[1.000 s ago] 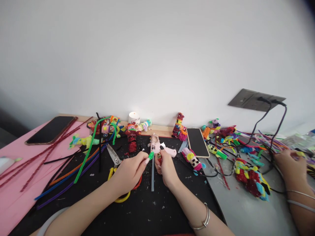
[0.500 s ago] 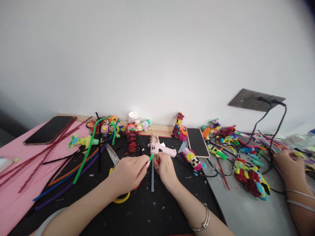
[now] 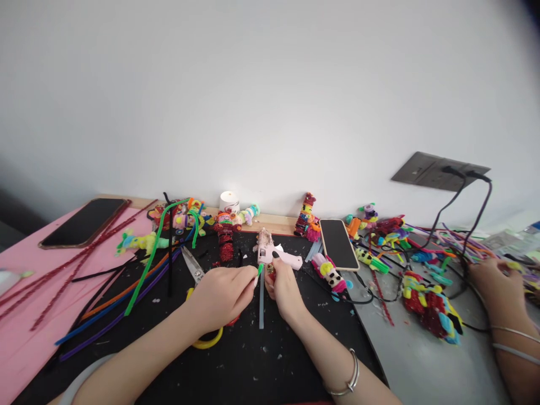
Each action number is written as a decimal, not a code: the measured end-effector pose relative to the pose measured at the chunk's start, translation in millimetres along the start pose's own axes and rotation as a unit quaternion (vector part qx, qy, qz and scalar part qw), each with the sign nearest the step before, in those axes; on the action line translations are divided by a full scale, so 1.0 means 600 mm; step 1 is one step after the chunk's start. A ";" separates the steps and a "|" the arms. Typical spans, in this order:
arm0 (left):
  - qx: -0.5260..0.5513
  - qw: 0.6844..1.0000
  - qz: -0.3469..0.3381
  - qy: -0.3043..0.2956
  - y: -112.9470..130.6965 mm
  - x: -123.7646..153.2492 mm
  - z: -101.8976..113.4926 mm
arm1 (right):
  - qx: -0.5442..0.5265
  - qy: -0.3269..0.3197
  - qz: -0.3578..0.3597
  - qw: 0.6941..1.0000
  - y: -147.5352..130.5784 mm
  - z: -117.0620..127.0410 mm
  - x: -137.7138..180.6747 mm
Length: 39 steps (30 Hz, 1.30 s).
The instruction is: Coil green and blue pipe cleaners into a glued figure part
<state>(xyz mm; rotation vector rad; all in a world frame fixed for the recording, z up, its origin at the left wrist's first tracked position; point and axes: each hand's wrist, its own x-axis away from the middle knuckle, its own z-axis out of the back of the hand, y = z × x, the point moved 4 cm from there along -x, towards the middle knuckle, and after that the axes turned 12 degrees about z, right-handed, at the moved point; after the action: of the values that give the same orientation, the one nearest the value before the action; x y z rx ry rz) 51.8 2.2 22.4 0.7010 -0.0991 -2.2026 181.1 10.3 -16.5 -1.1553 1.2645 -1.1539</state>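
My left hand (image 3: 221, 295) is closed in a pinch on a short green pipe-cleaner piece (image 3: 260, 270), its tip held up to the nozzle end of a pink glue gun (image 3: 274, 256). My right hand (image 3: 283, 288) is closed around a small red craft piece (image 3: 270, 271) just below the gun. A clear glue stick (image 3: 261, 301) lies on the black mat (image 3: 236, 360) between my hands. Scissors with yellow handles (image 3: 198, 275) lie partly under my left hand.
Long pipe cleaners (image 3: 139, 275) fan out on the left over the mat and pink sheet (image 3: 25, 332). Two phones (image 3: 86, 220) (image 3: 338, 243) lie flat. Finished figures (image 3: 307, 216) line the wall. Another person's hand (image 3: 498, 287) works at right among cables (image 3: 459, 225) and pieces.
My left hand has drawn the green piece slightly down and in toward the gun's nozzle. My right hand has barely shifted.
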 end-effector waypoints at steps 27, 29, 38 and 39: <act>-0.019 0.999 -0.015 0.034 0.005 -0.007 0.008 | -0.037 -0.012 -0.035 0.999 -0.005 -0.004 -0.003; -0.019 0.999 -0.015 0.033 0.006 -0.008 0.008 | -0.039 -0.014 -0.026 0.999 -0.004 -0.003 -0.003; -0.022 0.999 -0.017 0.038 0.006 -0.010 0.007 | -0.032 -0.018 -0.008 0.999 -0.004 -0.001 -0.003; -0.022 0.999 -0.017 0.038 0.006 -0.010 0.007 | -0.034 -0.018 -0.008 0.999 -0.004 -0.001 -0.003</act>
<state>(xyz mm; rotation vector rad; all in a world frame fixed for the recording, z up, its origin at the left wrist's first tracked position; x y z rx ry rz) 55.2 3.4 29.7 0.7665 0.0003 -2.2005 180.4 11.8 -13.8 -1.2346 1.2769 -1.1042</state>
